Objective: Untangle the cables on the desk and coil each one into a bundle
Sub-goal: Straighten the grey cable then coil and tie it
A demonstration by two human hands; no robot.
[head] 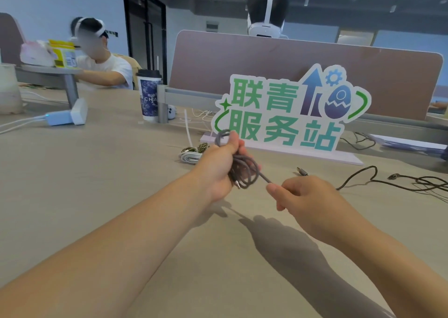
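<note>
A grey cable (244,169) is wound in loose loops and held above the desk in my left hand (219,169), with one loop sticking up past my fingers. Its free end runs right into my right hand (303,194), which pinches it a short way from the coil. A metal plug tip hangs at the bottom of the coil. A white coiled cable (190,157) and a green-patterned braided bundle (202,147) lie on the desk just behind my left hand. A black cable (378,180) lies loose and tangled on the desk at the right.
A green and blue cut-out sign (288,114) on a white base stands behind the cables, before a brown desk divider (266,58). A paper cup (148,94) and a white charger (65,116) sit at the left. A person sits at the far left.
</note>
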